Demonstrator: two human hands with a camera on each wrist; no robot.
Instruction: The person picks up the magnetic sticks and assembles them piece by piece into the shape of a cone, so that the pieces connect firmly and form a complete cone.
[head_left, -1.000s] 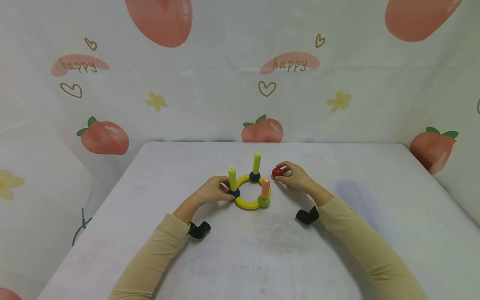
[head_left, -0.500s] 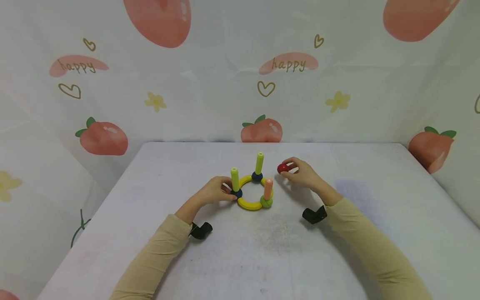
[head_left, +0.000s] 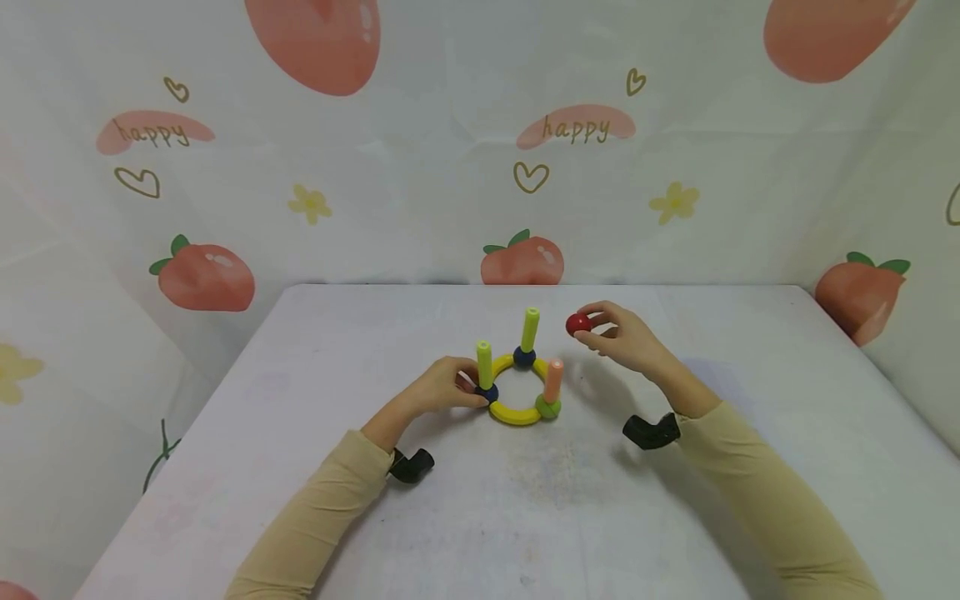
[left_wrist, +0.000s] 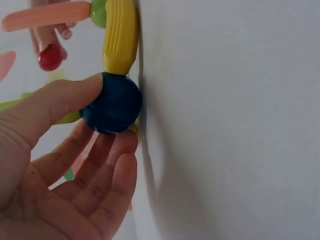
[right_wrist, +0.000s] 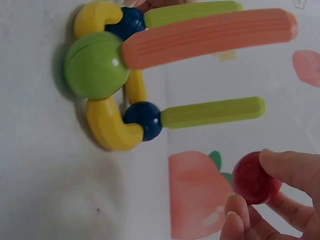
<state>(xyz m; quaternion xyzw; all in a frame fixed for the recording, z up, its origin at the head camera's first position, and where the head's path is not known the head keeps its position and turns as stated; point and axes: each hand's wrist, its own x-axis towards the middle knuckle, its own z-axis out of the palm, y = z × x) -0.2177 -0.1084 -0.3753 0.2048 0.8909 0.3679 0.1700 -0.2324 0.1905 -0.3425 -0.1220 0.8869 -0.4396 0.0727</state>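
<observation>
On the table a ring of curved yellow rods (head_left: 514,415) joins two dark blue balls and a green ball (right_wrist: 95,65). Yellow-green sticks (head_left: 529,331) stand up from the blue balls, and an orange stick (head_left: 552,382) rises from the green one. My left hand (head_left: 448,385) pinches the near-left blue ball (left_wrist: 112,103) between thumb and fingers at the ring's left side. Raised to the right of the ring, my right hand (head_left: 626,336) holds a red ball (right_wrist: 255,178) in its fingertips, apart from the sticks.
The white table (head_left: 480,517) ends at a back edge against a printed curtain (head_left: 420,167). Black wrist-worn pieces (head_left: 651,432) hang under both sleeves, close to the tabletop.
My right hand has lifted the red ball up and away to the right of the ring. The ring and my left hand have shifted slightly right in view.
</observation>
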